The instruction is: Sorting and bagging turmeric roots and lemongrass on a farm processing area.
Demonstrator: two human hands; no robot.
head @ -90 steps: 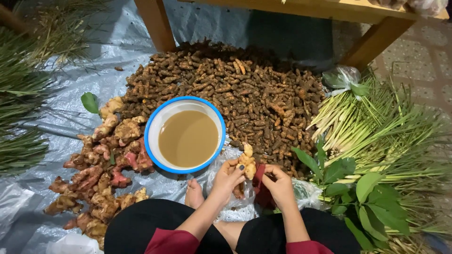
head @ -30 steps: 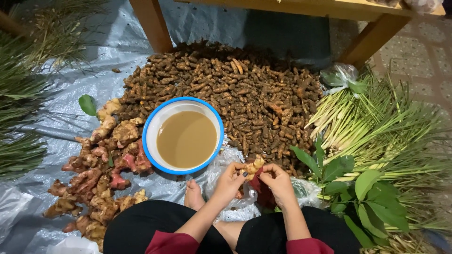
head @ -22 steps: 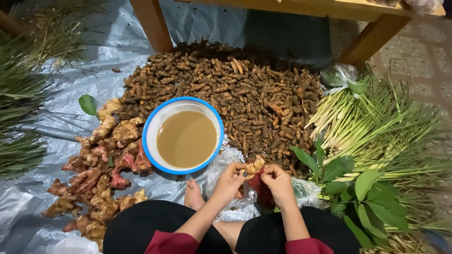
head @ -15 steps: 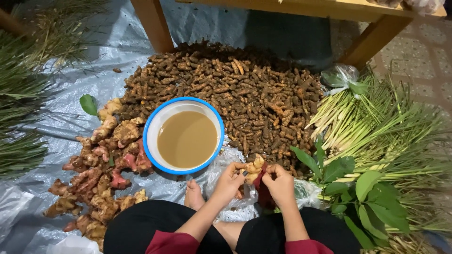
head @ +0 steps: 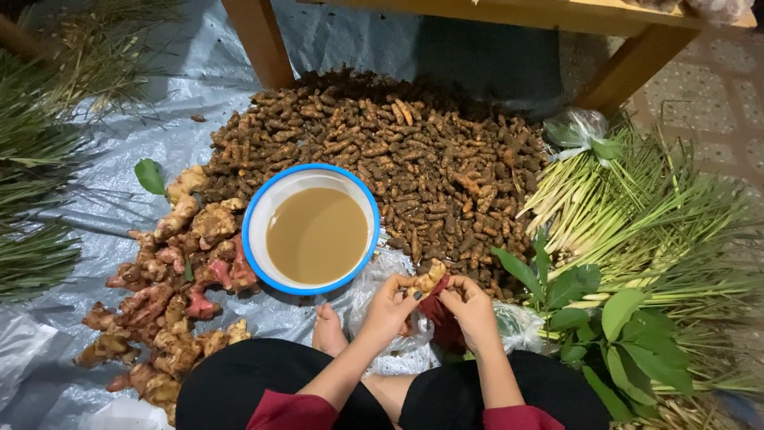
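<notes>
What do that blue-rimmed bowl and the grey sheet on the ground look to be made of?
The bowl looks like enamelled metal or perhaps plastic: a smooth, glossy white wall with a thin blue rim, holding cloudy brown water. The grey sheet looks like thin plastic film: it shines and lies in crinkled folds.

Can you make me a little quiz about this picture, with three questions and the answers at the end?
1. True or false: both hands hold the same small root piece.
2. What colour is the rim of the bowl of cloudy brown water? A red, B blue, C yellow.
3. Which lies on the person's own left side: the pinkish knobbly roots or the long green stalks?

Key:
1. True: the left hand and right hand meet on it.
2. B.
3. The pinkish knobbly roots.
</notes>
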